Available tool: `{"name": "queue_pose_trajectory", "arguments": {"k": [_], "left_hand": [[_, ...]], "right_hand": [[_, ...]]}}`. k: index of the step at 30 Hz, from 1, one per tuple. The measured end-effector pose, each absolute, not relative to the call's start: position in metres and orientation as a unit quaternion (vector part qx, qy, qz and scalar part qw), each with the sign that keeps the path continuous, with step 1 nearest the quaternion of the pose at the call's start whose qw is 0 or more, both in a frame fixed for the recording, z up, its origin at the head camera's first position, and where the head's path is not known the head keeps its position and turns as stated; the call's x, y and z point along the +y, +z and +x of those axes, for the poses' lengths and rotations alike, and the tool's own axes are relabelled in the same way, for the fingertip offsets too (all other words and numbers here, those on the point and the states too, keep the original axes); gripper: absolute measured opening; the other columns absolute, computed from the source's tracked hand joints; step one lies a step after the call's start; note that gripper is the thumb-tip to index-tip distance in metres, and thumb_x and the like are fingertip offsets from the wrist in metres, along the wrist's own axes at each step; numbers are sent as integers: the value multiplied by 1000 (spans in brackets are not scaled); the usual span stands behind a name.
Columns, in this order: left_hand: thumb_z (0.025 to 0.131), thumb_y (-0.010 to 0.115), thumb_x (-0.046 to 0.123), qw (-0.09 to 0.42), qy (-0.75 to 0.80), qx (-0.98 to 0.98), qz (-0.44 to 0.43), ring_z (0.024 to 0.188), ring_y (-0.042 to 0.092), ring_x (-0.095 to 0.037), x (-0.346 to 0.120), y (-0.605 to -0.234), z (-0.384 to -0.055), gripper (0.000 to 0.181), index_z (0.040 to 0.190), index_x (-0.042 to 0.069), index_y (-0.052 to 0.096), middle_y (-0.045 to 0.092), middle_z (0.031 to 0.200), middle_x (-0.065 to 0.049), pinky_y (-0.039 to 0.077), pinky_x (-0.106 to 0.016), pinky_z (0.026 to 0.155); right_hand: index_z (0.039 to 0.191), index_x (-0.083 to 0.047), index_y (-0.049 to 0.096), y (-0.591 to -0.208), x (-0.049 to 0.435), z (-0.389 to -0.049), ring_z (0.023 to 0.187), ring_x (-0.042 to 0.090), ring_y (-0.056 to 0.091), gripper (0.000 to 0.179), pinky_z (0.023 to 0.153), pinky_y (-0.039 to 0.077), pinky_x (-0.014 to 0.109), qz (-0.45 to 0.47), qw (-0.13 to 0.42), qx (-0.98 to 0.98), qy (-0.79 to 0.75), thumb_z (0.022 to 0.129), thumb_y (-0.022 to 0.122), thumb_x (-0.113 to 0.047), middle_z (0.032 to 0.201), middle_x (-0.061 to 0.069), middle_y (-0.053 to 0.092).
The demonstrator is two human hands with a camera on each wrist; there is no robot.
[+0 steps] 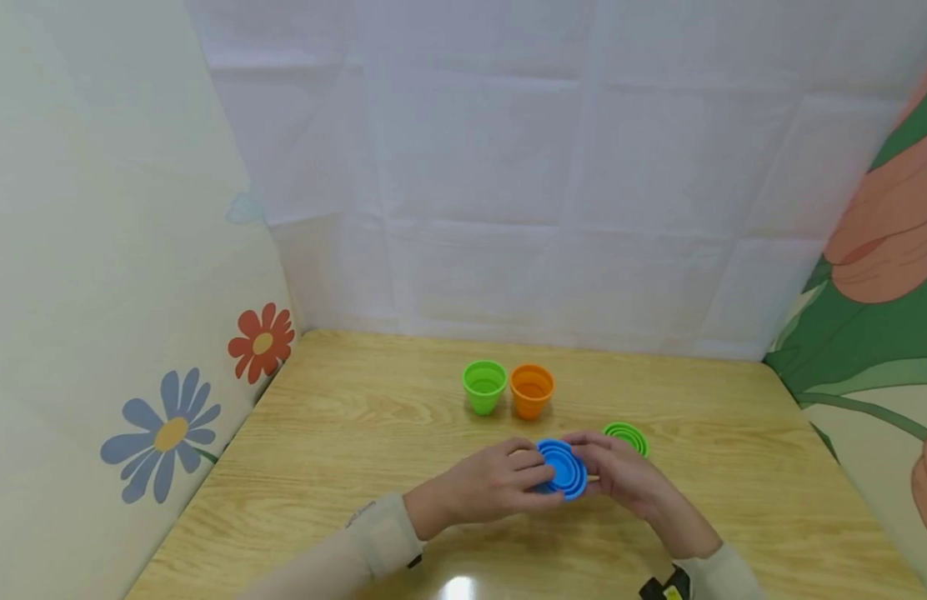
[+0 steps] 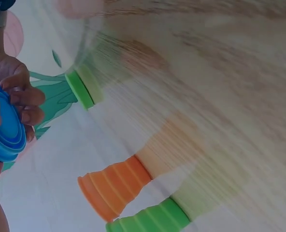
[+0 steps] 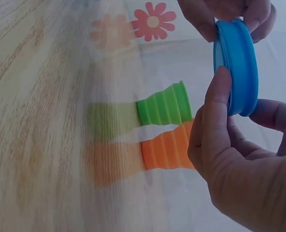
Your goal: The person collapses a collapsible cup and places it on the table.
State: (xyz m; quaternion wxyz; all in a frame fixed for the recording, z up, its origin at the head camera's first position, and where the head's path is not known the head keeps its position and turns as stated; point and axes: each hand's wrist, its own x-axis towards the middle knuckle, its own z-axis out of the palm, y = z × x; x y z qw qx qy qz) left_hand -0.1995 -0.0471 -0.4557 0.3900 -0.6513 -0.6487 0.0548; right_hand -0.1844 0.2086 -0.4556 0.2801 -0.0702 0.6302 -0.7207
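Note:
Between both hands is a blue collapsible cup [image 1: 563,468], folded flat into rings and held off the table. My left hand [image 1: 493,478] grips its left edge, with fingers over the ringed face. On the opposite side my right hand [image 1: 621,471] pinches the rim; the right wrist view shows its thumb and fingers on either side of the flat blue cup [image 3: 243,67]. Just behind the right hand lies a green collapsed cup [image 1: 627,438], partly covered by that hand. Farther back, a green cup [image 1: 483,387] and an orange cup [image 1: 532,391] stand expanded, side by side.
The wood-grain table [image 1: 343,417] has a glossy surface that reflects the cups. A white cloth [image 1: 463,167] hangs along its back edge. Flower-printed panels flank it, with a red flower [image 1: 262,342] on the left panel.

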Motion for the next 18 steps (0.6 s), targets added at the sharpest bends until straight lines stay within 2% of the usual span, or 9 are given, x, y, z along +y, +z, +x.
{"name": "queue_pose_trajectory", "arguments": {"k": [6,10,14,18], "left_hand": [[103,60,22,350,61,-669,-653,107,60,-12,-50,-459,-200,22,123,31,62,66,113,5,50,-28,98],[96,70,26,309,26,-706,-636,107,60,-14,-54,-461,-202,28,123,30,63,65,115,2,51,-27,97],[86,77,23,236,-71,-767,-592,106,58,-16,-59,-463,-207,39,123,23,65,62,118,-3,52,-26,93],[90,75,25,117,-189,-824,-522,113,56,-16,-62,-465,-209,47,133,17,57,55,128,-6,53,-27,95]], "right_hand": [[139,8,50,-457,209,-186,98,18,71,42,82,62,37,-73,286,640,-709,104,51,-15,115,9,71],[139,10,50,-459,209,-188,97,19,71,44,81,62,38,-71,282,653,-699,103,51,-13,114,10,71],[141,11,48,-462,210,-189,97,20,70,46,81,62,39,-58,266,670,-690,102,52,-14,114,9,70],[142,10,47,-464,213,-191,99,21,69,47,82,62,41,-43,253,680,-687,102,52,-15,117,10,68]]}}
